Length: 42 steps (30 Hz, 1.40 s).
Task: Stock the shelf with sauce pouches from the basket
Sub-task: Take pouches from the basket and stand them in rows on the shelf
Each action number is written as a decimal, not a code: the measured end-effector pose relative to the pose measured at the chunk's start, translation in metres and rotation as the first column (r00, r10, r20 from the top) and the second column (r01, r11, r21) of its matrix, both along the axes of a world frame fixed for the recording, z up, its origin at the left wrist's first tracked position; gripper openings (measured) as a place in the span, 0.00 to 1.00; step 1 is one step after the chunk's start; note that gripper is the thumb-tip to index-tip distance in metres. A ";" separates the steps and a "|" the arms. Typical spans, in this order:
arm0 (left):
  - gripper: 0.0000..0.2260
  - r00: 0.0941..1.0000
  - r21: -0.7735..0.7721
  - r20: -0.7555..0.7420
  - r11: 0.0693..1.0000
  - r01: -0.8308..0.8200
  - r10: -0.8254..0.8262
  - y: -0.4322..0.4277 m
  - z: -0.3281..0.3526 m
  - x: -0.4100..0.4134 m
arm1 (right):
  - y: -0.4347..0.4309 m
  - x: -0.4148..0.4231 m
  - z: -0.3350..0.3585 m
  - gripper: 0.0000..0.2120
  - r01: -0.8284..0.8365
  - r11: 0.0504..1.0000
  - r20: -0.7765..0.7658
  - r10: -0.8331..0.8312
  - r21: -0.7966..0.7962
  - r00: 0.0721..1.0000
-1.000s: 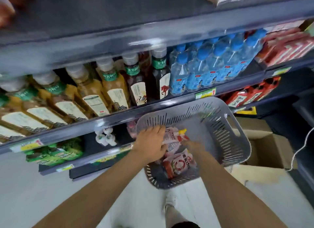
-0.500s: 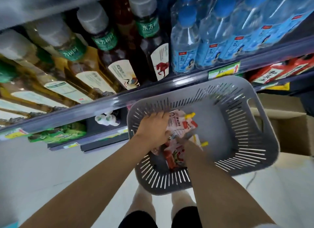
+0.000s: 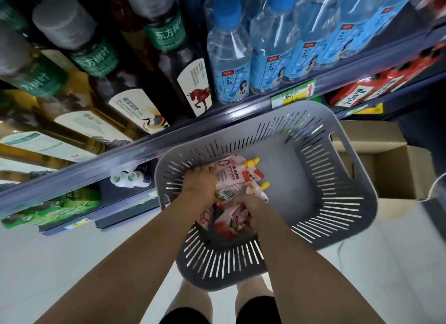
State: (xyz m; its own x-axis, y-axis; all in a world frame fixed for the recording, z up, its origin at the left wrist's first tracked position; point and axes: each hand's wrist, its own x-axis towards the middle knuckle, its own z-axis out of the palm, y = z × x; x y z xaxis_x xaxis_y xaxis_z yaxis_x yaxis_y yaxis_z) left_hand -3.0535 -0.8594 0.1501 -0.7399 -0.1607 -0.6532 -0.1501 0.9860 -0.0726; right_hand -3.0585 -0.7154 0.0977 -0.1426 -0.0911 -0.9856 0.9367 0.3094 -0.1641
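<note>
A grey slotted plastic basket [image 3: 337,203] stands on the floor in front of the shelf. Several red-and-white sauce pouches [image 3: 235,176] with yellow spouts lie in its left half. My left hand [image 3: 199,187] is inside the basket and grips a bundle of these pouches from the left. My right hand [image 3: 252,206] is just below it, its fingers curled round the pouches [image 3: 231,224] at the near side. The fingertips of both hands are hidden among the pouches.
A shelf edge [image 3: 144,145] with a price tag [image 3: 293,94] runs just above the basket, bearing tea bottles [image 3: 183,65] and water bottles [image 3: 229,58]. Lower shelves hold green packs [image 3: 50,208] and red packs [image 3: 376,87]. An open cardboard box [image 3: 386,166] is at the right.
My head has leaned closer and lower, so the basket and shelf look bigger. Both hands have closed tighter round the pouches, the right hand moving in under the left.
</note>
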 end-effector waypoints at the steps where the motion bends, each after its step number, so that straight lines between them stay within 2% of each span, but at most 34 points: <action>1: 0.35 1.000 -0.013 0.014 1.000 0.009 -0.009 0.000 -0.004 -0.001 | 0.000 -0.002 0.011 0.09 -0.020 1.000 -0.019 0.020 -0.005 1.000; 2: 0.36 0.999 -0.021 0.031 1.000 0.013 -0.012 0.001 -0.009 -0.002 | 0.002 -0.005 0.014 0.04 -0.032 0.999 -0.033 0.032 -0.011 0.999; 4: 0.34 0.999 -0.032 0.047 0.999 0.011 -0.010 0.003 -0.015 -0.004 | 0.010 -0.011 0.028 0.06 -0.013 1.000 -0.087 0.013 -0.006 0.996; 7: 0.21 1.000 0.040 0.011 0.999 -0.021 0.020 0.000 -0.017 -0.013 | 0.022 -0.030 0.044 0.05 -0.042 0.999 -0.095 0.042 -0.001 0.995; 8: 0.18 0.999 0.077 0.011 0.996 -0.040 0.039 -0.002 -0.014 -0.017 | 0.025 -0.037 0.045 0.07 -0.073 0.997 -0.102 0.075 0.029 0.992; 10: 0.16 0.999 0.127 0.034 0.991 -0.042 0.038 -0.005 -0.010 -0.023 | 0.034 -0.052 0.042 0.24 -0.155 0.984 -0.115 0.165 0.093 0.980; 14: 0.19 0.999 0.143 0.034 0.989 -0.026 0.021 -0.004 -0.006 -0.024 | 0.041 -0.071 0.047 0.36 -0.188 0.956 -0.275 0.248 0.227 0.929; 16: 0.14 0.996 0.195 0.026 0.977 -0.084 0.080 -0.003 0.004 -0.027 | 0.041 -0.074 0.046 0.47 -0.214 0.923 -0.343 0.324 0.320 0.882; 18: 0.09 0.977 0.274 0.040 0.938 -0.214 0.211 -0.001 0.015 -0.032 | 0.039 -0.075 0.048 0.52 -0.219 0.890 -0.380 0.379 0.401 0.844; 20: 0.07 0.915 0.361 0.088 0.843 -0.398 0.394 0.001 0.021 -0.034 | 0.036 -0.077 0.047 0.54 -0.237 0.863 -0.387 0.425 0.446 0.818; 23: 0.12 0.711 0.441 0.215 0.583 -0.683 0.670 0.005 0.029 -0.031 | 0.031 -0.079 0.047 0.64 -0.229 0.811 -0.365 0.469 0.538 0.804; 24: 0.12 0.664 0.454 0.254 0.520 -0.724 0.703 0.007 0.030 -0.029 | 0.032 -0.080 0.045 0.66 -0.243 0.780 -0.328 0.494 0.577 0.805; 27: 0.05 0.597 0.483 0.326 0.413 -0.772 0.733 0.019 0.030 -0.018 | 0.038 -0.082 0.041 0.62 -0.312 0.701 -0.253 0.577 0.641 0.776; 29: 0.13 0.492 0.465 0.382 0.298 -0.834 0.782 0.028 0.022 -0.009 | 0.044 -0.081 0.037 0.62 -0.315 0.705 -0.244 0.570 0.635 0.785; 30: 0.15 0.460 0.444 0.384 0.277 -0.852 0.800 0.031 0.017 -0.005 | 0.047 -0.079 0.034 0.61 -0.300 0.717 -0.252 0.553 0.630 0.794; 33: 0.16 0.471 0.404 0.308 0.334 -0.852 0.827 0.039 0.006 0.002 | 0.051 -0.072 0.029 0.56 -0.251 0.728 -0.271 0.518 0.639 0.811; 35: 0.16 0.463 0.416 0.279 0.329 -0.848 0.841 0.044 0.003 0.004 | 0.052 -0.069 0.030 0.55 -0.247 0.727 -0.251 0.503 0.641 0.827; 39: 0.14 0.520 0.493 0.171 0.384 -0.781 0.837 0.053 0.004 0.006 | 0.053 -0.066 0.030 0.61 -0.268 0.716 -0.205 0.501 0.645 0.841; 42: 0.15 0.570 0.522 0.128 0.434 -0.734 0.811 0.057 0.005 0.010 | 0.057 -0.063 0.023 0.61 -0.227 0.756 -0.237 0.451 0.613 0.860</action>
State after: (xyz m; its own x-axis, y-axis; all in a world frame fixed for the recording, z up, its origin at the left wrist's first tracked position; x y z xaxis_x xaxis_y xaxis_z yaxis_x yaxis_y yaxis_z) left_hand -3.0434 -0.8025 0.1554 -0.5448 -0.4142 -0.7291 -0.8361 0.3345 0.4348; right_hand -3.1216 -0.6586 0.1204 -0.5516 0.3336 -0.7645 0.6605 0.7344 -0.1562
